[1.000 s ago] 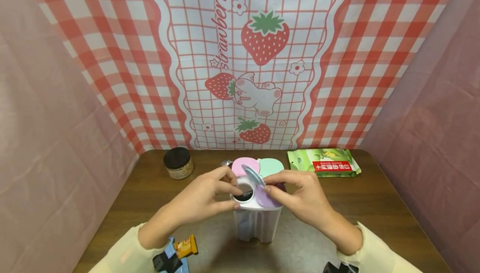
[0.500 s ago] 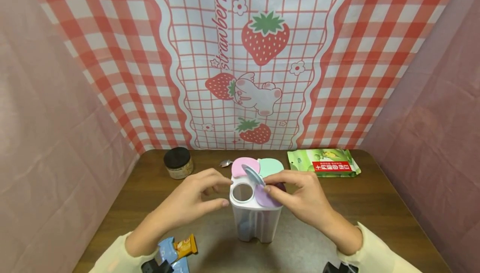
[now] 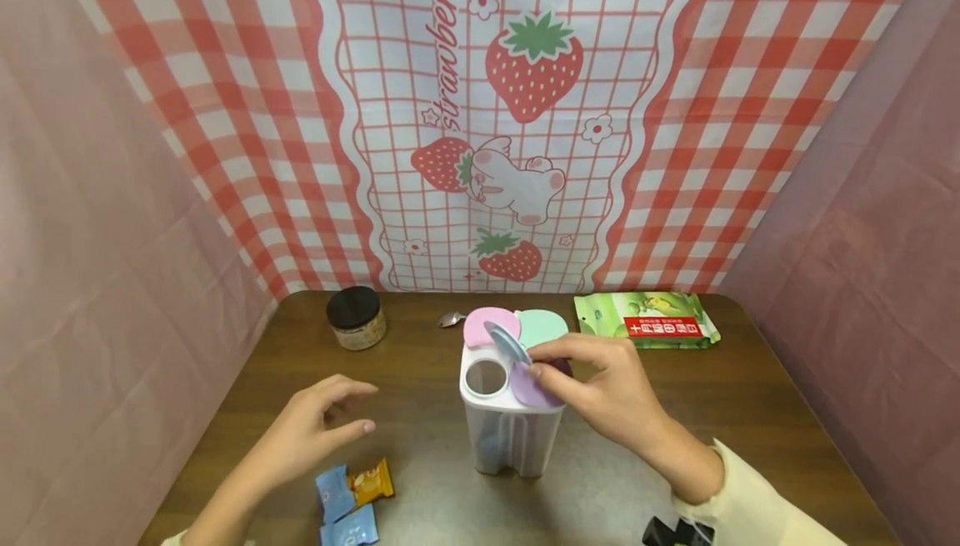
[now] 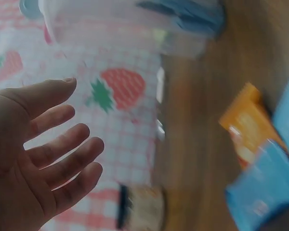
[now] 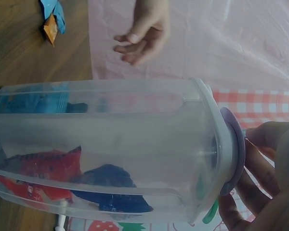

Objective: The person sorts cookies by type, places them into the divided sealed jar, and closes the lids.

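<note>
A tall clear storage container (image 3: 517,442) with a white top stands mid-table. Its round front-left opening (image 3: 486,378) is uncovered. My right hand (image 3: 600,388) pinches the raised grey-blue lid (image 3: 504,339) of that opening, above the purple lid (image 3: 534,388). Pink (image 3: 491,327) and mint (image 3: 542,328) lids cover the rear compartments. Through the wall, the right wrist view shows blue packets (image 5: 33,101), a red packet (image 5: 43,173) and a dark blue one (image 5: 111,185). To the container's left, my left hand (image 3: 311,425) is empty, fingers loosely spread, near blue (image 3: 335,492) and orange (image 3: 372,482) wrapped snacks.
A jar with a black lid (image 3: 356,318) stands at the back left. Behind the container lies a metal spoon (image 3: 452,319), partly hidden. At the back right is a green packet (image 3: 645,321). A strawberry-patterned cloth (image 3: 532,67) hangs behind the table.
My left hand has withdrawn from the opening, first to beside the rim, then further left toward the snacks. The dark item seen at the opening is gone from there. My right hand keeps the lid raised.
</note>
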The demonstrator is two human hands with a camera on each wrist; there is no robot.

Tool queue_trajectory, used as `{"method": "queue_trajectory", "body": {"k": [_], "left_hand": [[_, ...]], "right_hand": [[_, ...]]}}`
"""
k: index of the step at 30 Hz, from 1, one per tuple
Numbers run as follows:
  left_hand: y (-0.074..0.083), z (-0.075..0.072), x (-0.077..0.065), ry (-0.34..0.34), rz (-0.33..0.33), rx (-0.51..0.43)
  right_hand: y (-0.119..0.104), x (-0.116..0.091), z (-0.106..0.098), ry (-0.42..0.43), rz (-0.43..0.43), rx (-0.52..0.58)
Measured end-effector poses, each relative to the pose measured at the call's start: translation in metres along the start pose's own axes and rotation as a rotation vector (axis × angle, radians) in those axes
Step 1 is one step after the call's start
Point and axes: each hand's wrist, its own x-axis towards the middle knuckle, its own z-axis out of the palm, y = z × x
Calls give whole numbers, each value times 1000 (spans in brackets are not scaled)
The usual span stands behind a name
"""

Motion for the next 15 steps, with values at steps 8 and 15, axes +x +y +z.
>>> {"method": "queue_trajectory", "body": {"k": [8,15], "left_hand": [[-41,1,-28,-61,-168,-58],[-68,11,-42,-64,-198,-12]], "right_hand": [[1,0,1,2,10,-5],[0,1,1,8,-9,-20]]}}
